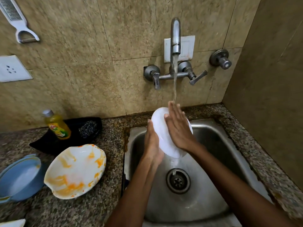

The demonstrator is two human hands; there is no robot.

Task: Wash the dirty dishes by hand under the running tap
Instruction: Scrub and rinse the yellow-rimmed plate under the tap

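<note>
The white dish (165, 141) was tilted on edge over the sink (213, 138), under the tap's (175, 35) stream; the left hand (151, 143) cupped its edge from behind, fingers curled round it; the right hand (177, 126) lay flat, rubbing its face. By my reckoning little was done; an orange-stained plate (75, 171) and blue bowls (19, 177) waited unwashed on the counter (113, 145) beside the soap bottle (57, 125).

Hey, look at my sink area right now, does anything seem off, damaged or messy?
Mostly normal. The large white plate on the counter is smeared with orange residue, and its rim looks uneven near the lower left, possibly chipped. Rusty staining runs along the sink's left edge. The white dish under the tap looks fine.
</note>
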